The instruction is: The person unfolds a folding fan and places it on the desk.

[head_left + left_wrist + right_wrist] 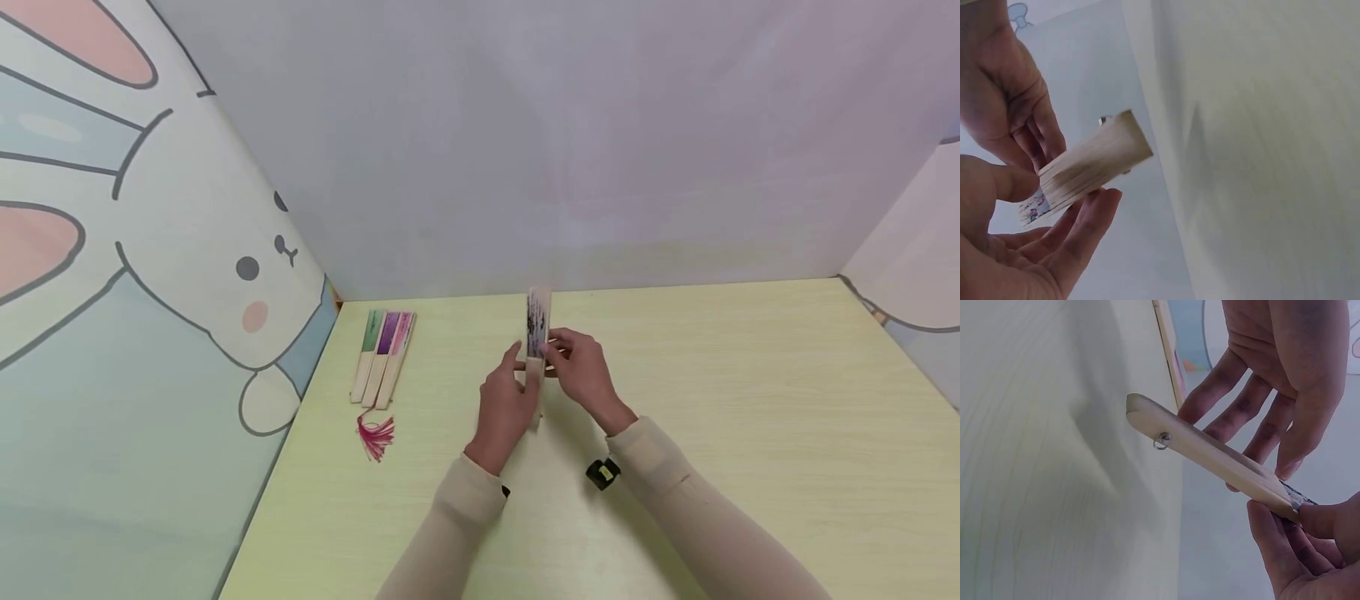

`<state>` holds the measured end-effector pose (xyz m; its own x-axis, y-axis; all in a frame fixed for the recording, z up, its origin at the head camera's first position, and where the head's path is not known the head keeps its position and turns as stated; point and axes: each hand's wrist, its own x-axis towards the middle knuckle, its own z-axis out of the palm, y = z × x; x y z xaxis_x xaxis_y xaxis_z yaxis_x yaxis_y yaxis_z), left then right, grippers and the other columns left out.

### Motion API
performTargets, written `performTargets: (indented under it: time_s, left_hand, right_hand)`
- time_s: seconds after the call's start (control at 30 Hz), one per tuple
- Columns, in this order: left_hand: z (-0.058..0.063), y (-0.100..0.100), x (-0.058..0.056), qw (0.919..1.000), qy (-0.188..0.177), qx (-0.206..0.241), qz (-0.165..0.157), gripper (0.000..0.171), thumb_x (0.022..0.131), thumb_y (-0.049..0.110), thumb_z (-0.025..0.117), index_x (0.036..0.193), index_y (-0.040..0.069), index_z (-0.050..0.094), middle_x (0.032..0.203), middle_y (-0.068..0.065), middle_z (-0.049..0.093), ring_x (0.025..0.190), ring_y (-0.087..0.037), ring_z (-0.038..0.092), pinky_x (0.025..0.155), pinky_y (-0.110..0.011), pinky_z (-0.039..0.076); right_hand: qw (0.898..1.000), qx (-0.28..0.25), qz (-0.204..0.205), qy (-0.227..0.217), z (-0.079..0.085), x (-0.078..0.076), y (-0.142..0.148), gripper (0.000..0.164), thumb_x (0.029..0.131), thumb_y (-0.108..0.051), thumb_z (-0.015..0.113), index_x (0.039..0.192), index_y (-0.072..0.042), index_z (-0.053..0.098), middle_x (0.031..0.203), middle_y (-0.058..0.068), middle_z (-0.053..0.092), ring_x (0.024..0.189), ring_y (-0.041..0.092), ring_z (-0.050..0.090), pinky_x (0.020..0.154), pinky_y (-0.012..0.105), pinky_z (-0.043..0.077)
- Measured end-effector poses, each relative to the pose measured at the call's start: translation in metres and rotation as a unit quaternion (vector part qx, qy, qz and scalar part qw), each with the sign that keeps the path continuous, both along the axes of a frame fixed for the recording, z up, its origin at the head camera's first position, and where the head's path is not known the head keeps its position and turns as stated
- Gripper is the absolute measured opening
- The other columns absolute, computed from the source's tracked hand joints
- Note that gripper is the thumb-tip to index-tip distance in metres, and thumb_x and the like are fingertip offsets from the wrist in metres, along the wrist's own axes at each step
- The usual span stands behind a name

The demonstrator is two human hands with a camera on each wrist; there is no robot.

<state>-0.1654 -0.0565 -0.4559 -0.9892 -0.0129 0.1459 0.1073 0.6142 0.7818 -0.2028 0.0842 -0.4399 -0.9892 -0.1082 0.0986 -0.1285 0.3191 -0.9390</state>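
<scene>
Two bare hands share one folded fan (537,329) in the head view, held up above the pale desk (750,400). The left hand (507,408) grips its plain lower part; the right hand (583,367) pinches its right edge near where the dark-patterned part begins. Three folded fans (381,360), topped green, purple and pink, lie side by side on the desk to the left, with a red tassel (377,437) just below them.

In the left wrist view, the left hand's grip is closed down to the fan's thickness, thumb above and fingers beneath; the fan's plain end points away, clear of the desk.

In the right wrist view, the right hand's grip is narrow, thumb and fingertips meeting the fan's edge. A small metal ring (1161,441) sits near the plain end.
</scene>
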Motion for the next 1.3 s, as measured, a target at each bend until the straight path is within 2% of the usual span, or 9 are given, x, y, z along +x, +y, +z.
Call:
performTargets:
  time_s: [0.13, 0.27, 0.5, 0.67, 0.87, 1.07, 1.3]
  left_hand:
    - [0.004, -0.003, -0.007, 0.9998, -0.014, 0.007, 0.014, 0.045, 0.107, 0.021, 0.059, 0.149, 0.003, 0.057, 0.119, -0.014, 0.076, 0.075, -0.013, 0.074, 0.064, -0.03, 0.059]
    - [0.003, -0.004, -0.012, 0.9993, -0.012, 0.023, 0.025, 0.037, 0.106, 0.018, 0.063, 0.139, 0.002, 0.066, 0.113, -0.012, 0.078, 0.079, -0.018, 0.077, 0.069, -0.034, 0.062]
    - [-0.001, -0.005, -0.016, 0.9964, 0.006, 0.078, 0.034, 0.026, 0.103, 0.01, 0.066, 0.127, 0.0, 0.072, 0.104, -0.015, 0.078, 0.073, -0.023, 0.077, 0.059, -0.03, 0.06]
    - [-0.005, -0.007, -0.018, 0.9903, -0.012, 0.135, 0.031, 0.024, 0.103, 0.007, 0.068, 0.126, 0.0, 0.072, 0.104, -0.017, 0.077, 0.072, -0.026, 0.077, 0.052, -0.028, 0.06]
    - [-0.009, -0.009, -0.019, 0.9816, -0.025, 0.188, 0.02, 0.023, 0.103, 0.006, 0.067, 0.125, -0.001, 0.072, 0.104, -0.02, 0.076, 0.076, -0.033, 0.078, 0.054, -0.034, 0.063]
    - [-0.008, -0.009, -0.019, 0.9757, -0.042, 0.214, 0.022, 0.023, 0.102, 0.006, 0.067, 0.124, -0.002, 0.072, 0.103, -0.02, 0.076, 0.074, -0.032, 0.077, 0.054, -0.035, 0.064]
    - [-0.009, -0.009, -0.021, 0.9723, -0.047, 0.228, 0.022, 0.024, 0.102, 0.005, 0.067, 0.124, -0.003, 0.072, 0.103, -0.021, 0.075, 0.074, -0.032, 0.077, 0.054, -0.036, 0.064]
  right_hand:
    - [1.0, 0.013, 0.016, -0.009, 0.0, 0.001, -0.001, 0.03, 0.105, -0.003, 0.063, 0.133, 0.006, 0.067, 0.108, 0.026, 0.075, 0.087, 0.034, 0.077, 0.074, 0.04, 0.067]
    - [0.999, 0.022, 0.03, -0.017, 0.0, 0.002, -0.002, 0.031, 0.106, -0.003, 0.063, 0.135, 0.006, 0.067, 0.11, 0.024, 0.076, 0.087, 0.032, 0.078, 0.074, 0.038, 0.066]
    - [0.999, 0.026, 0.033, -0.014, -0.003, 0.003, -0.002, 0.031, 0.105, -0.002, 0.063, 0.135, 0.006, 0.067, 0.11, 0.024, 0.074, 0.088, 0.033, 0.077, 0.073, 0.039, 0.066]
    - [0.999, 0.032, 0.026, -0.005, -0.005, 0.002, -0.002, 0.029, 0.104, -0.001, 0.064, 0.132, 0.005, 0.069, 0.11, 0.023, 0.071, 0.088, 0.031, 0.073, 0.07, 0.032, 0.066]
    - [0.999, 0.038, 0.018, 0.004, -0.008, 0.002, 0.0, 0.027, 0.103, 0.0, 0.066, 0.129, 0.005, 0.071, 0.107, 0.023, 0.071, 0.088, 0.032, 0.072, 0.068, 0.033, 0.066]
    - [0.999, 0.034, 0.005, 0.006, -0.009, 0.002, 0.002, 0.026, 0.101, 0.0, 0.068, 0.127, 0.006, 0.071, 0.107, 0.024, 0.073, 0.089, 0.033, 0.073, 0.067, 0.034, 0.066]
    - [1.0, 0.02, -0.005, -0.005, -0.009, 0.0, 0.004, 0.027, 0.1, 0.0, 0.07, 0.127, 0.006, 0.072, 0.104, 0.024, 0.072, 0.09, 0.037, 0.073, 0.067, 0.037, 0.066]
